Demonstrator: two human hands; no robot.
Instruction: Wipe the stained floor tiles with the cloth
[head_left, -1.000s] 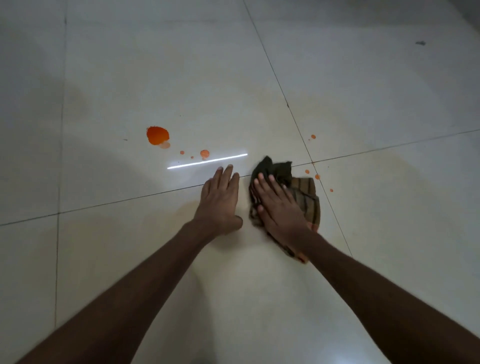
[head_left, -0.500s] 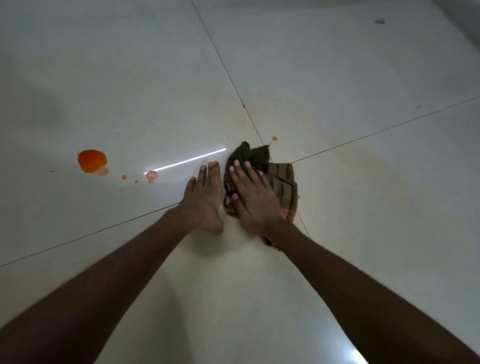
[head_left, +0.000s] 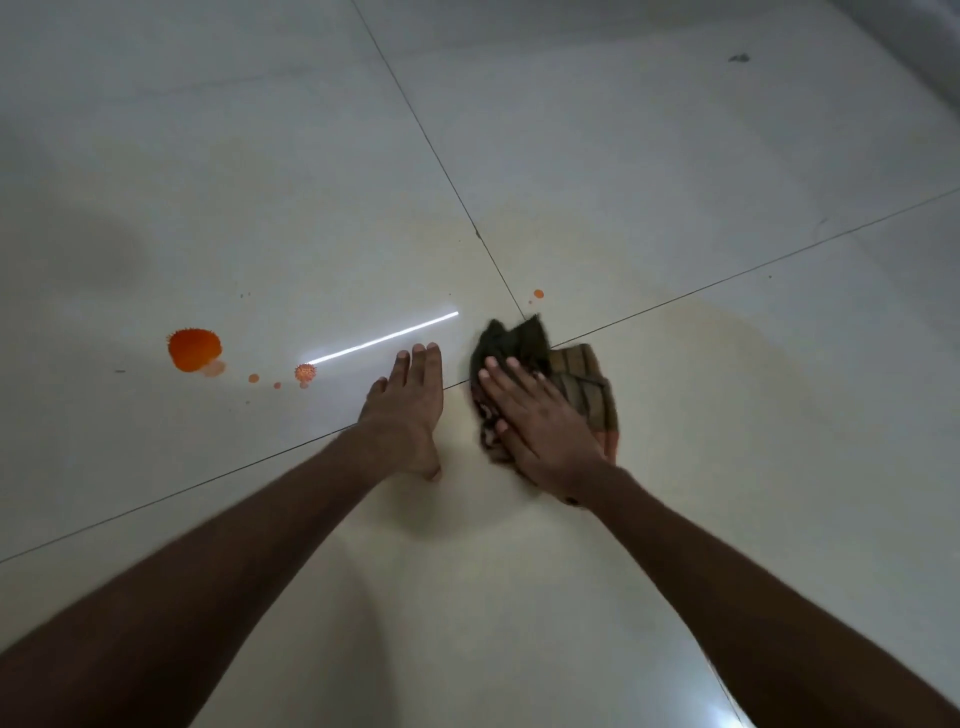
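A crumpled dark cloth (head_left: 582, 379) with brown stripes lies on the pale glossy floor tiles (head_left: 675, 156), just below where the grout lines cross. My right hand (head_left: 540, 421) presses flat on top of it, fingers spread. My left hand (head_left: 408, 410) rests flat on the bare tile beside it, palm down, holding nothing. A big orange stain (head_left: 193, 349) sits far left, with a smaller orange splat (head_left: 305, 372) and tiny dots between them. Another small orange drop (head_left: 538, 294) lies just beyond the cloth.
A bright streak of reflected light (head_left: 382, 339) crosses the tile ahead of my left hand. A small dark speck (head_left: 738, 57) lies at the far right. Faint yellowish smears tint the tiles around the cloth.
My right hand has slid the cloth over the grout crossing; the orange dots to the cloth's right are no longer visible. My left hand stays flat on the floor. The camera view has shifted.
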